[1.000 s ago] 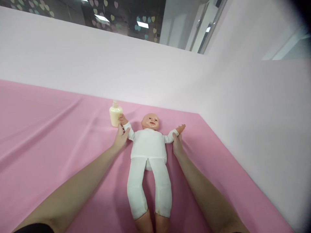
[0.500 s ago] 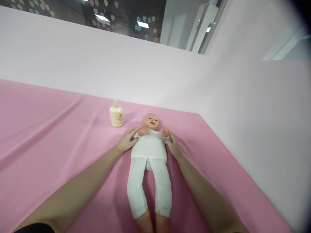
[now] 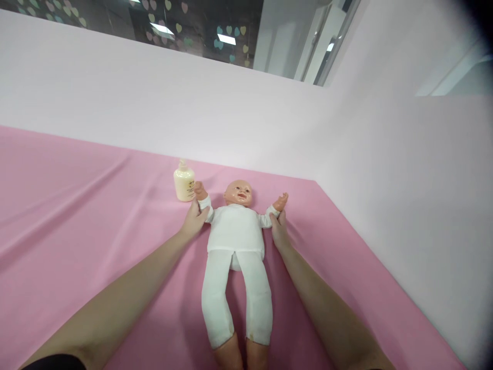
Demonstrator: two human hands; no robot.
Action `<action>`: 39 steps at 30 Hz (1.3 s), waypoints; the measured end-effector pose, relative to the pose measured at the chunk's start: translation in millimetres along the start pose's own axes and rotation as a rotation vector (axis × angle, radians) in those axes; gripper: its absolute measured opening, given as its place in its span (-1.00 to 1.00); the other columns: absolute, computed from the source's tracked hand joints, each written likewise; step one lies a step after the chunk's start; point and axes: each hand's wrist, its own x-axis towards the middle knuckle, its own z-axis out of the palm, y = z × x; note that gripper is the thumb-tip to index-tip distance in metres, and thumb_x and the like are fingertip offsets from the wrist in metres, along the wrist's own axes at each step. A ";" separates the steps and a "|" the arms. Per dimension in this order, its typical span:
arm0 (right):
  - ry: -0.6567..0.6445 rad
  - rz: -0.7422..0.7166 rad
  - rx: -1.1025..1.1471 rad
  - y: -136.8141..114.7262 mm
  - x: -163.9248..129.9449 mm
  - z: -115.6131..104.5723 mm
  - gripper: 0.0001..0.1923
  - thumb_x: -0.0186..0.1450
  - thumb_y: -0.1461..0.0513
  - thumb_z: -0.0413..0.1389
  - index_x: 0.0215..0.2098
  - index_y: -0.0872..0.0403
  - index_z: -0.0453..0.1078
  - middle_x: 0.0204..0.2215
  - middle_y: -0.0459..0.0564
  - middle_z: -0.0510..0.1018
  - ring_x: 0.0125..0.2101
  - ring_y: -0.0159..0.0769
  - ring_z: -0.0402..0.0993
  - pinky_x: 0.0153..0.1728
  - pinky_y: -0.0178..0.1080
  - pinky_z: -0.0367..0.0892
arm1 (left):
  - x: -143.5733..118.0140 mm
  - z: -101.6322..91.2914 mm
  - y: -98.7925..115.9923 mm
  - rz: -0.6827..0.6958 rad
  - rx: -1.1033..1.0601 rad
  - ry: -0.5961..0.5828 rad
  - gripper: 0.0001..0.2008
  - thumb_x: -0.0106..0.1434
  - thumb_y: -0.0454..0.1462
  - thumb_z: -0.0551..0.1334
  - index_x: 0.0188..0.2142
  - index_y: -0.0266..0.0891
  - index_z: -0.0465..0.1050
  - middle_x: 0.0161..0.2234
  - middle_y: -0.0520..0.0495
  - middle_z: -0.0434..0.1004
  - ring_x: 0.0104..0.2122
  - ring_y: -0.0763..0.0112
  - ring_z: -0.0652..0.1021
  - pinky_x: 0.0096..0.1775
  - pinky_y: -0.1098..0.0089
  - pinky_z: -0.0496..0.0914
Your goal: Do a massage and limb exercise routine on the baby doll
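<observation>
A baby doll (image 3: pixel 235 228) in a white top and white trousers lies on its back, head away from me, on a pink padded surface (image 3: pixel 115 221). My left hand (image 3: pixel 194 218) is closed around the doll's forearm on the left, thumb on the white sleeve. On the other side my right hand (image 3: pixel 280 228) grips the opposite forearm near the wrist, its thumb on the cuff. Both doll arms are spread out to the sides, with their small hands showing above my fingers. Parts of my fingers are hidden behind the sleeves.
A cream pump bottle (image 3: pixel 184 184) stands just beyond my left hand, close to the doll's hand. A white wall (image 3: pixel 162 103) borders the back, and another white wall (image 3: pixel 404 180) runs along the right. Above the back wall is a window (image 3: pixel 208 25) with heart stickers.
The doll's arms have swung outward from its chest to both sides, held in my hands. My hands have moved apart with them. The doll's body and the bottle have stayed put.
</observation>
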 end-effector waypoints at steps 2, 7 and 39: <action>0.071 0.009 0.032 5.1 4.1 -2.4 -0.29 0.24 0.08 0.01 0.30 -0.07 -0.13 0.30 -0.04 0.03 0.27 -0.17 -0.01 0.24 -0.01 0.02 | 3.7 -1.7 -4.7 -0.085 -0.096 0.083 -0.59 0.20 -0.20 0.13 0.04 -0.20 0.17 -0.08 -0.16 0.40 -0.07 0.23 0.45 -0.04 0.20 0.38; 0.127 0.020 0.078 4.5 7.6 -3.0 -0.31 0.29 0.03 -0.08 0.33 -0.11 -0.21 0.33 -0.13 -0.07 0.30 -0.22 -0.10 0.27 -0.05 -0.01 | 7.3 -5.8 -7.7 -0.086 -0.170 0.165 -0.62 0.26 -0.16 0.11 0.07 -0.08 0.16 0.05 -0.12 0.33 0.09 0.26 0.35 0.07 0.22 0.31; 0.111 -0.109 0.069 -9.9 1.0 -0.1 -0.36 0.31 0.08 -0.07 0.31 -0.02 -0.13 0.34 -0.03 -0.08 0.31 -0.23 -0.13 0.28 -0.01 -0.10 | 4.2 -6.8 13.1 -0.085 -0.024 0.141 -0.44 0.20 -0.17 0.18 0.15 -0.17 0.05 -0.06 -0.17 0.36 -0.18 0.30 0.47 -0.20 0.30 0.42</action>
